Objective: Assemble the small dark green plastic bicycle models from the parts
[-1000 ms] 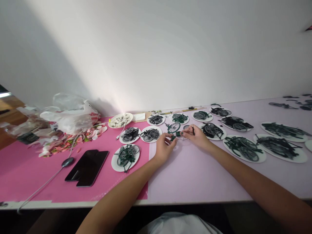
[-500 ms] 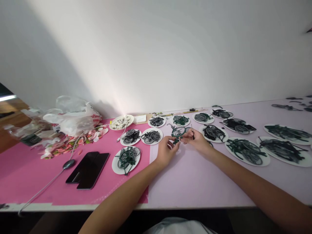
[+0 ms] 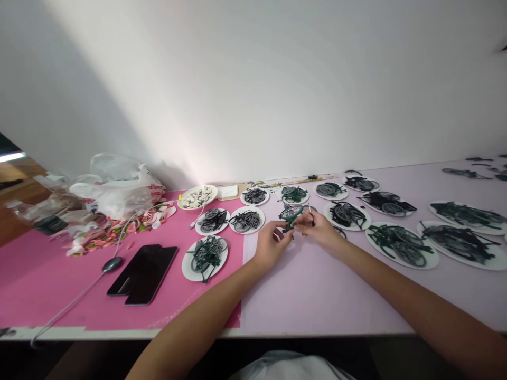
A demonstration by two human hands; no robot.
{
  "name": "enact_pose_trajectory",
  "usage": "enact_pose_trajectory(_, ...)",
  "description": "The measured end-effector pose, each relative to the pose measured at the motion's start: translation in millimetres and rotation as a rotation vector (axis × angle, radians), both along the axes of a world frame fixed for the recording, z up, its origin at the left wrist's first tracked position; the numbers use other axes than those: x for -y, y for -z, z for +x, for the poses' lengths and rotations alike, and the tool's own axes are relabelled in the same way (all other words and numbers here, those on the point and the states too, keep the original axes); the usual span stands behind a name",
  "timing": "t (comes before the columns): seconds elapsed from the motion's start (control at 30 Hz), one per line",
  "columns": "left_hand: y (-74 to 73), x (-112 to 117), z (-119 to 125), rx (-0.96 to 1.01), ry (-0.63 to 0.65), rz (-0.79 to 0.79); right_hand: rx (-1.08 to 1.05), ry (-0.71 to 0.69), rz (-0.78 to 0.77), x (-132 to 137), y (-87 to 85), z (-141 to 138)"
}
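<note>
My left hand (image 3: pixel 269 244) and my right hand (image 3: pixel 319 228) meet over the middle of the table, both pinched on a small green model bicycle (image 3: pixel 290 215) with a spoked wheel. A thin dark tool (image 3: pixel 310 212) sticks up from my right hand's fingers. The model is lifted just above the pale table (image 3: pixel 317 290). White plates of green and black bicycle parts surround my hands: one plate (image 3: pixel 205 255) to the left, another plate (image 3: pixel 347 215) just right.
A black phone (image 3: pixel 142 273) lies on the pink mat (image 3: pixel 51 287) at left, beside a grey cable. Plastic bags (image 3: pixel 114 190) and pink scraps pile up at the far left. More parts plates (image 3: pixel 400 244) run along the right. A wall stands behind.
The model bicycle has been lifted off the table and tilted over between both hands. My hands have drawn slightly closer together; the view has shifted a little.
</note>
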State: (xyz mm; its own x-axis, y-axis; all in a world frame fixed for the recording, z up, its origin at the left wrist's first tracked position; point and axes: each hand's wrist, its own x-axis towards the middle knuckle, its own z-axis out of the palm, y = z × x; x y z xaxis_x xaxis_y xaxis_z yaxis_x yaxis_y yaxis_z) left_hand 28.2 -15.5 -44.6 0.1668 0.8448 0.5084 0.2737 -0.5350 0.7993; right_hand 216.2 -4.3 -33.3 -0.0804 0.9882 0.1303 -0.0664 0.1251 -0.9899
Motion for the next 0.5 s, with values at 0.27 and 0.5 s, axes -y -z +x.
enact_pose_trajectory(0.27,2.2,1.2,-0.5,-0.003,0.014,-0.001,0.014,-0.059,-0.028,-1.8,-0.9,2.3)
enact_pose_trajectory(0.5,2.6,-0.1,-1.2,-0.023,0.021,0.029,0.049,-0.066,-0.018,-2.1,-1.1,4.3)
